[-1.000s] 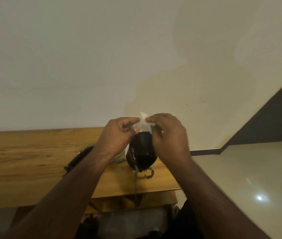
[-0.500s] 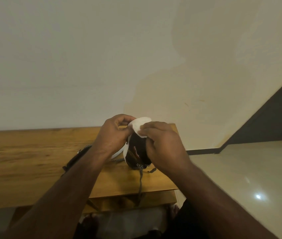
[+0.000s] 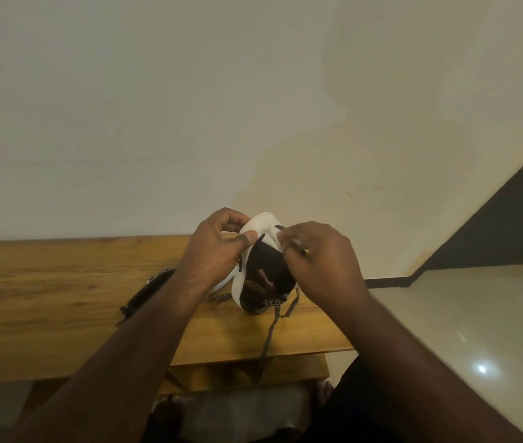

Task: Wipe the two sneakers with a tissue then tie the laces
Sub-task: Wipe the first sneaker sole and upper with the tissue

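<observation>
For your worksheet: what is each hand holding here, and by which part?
The left hand grips the sneaker at its raised white sole end. The right hand pinches a tissue against it.

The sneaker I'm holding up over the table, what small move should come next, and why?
Probably draw the tissue in the right hand along the white sole edge. The left hand already grips the sneaker by its white toe, raised over the table, and its laces dangle untied.

Wooden table (image 3: 46, 298) against cream wall (image 3: 158, 107); glossy floor (image 3: 461, 314) right.
</observation>
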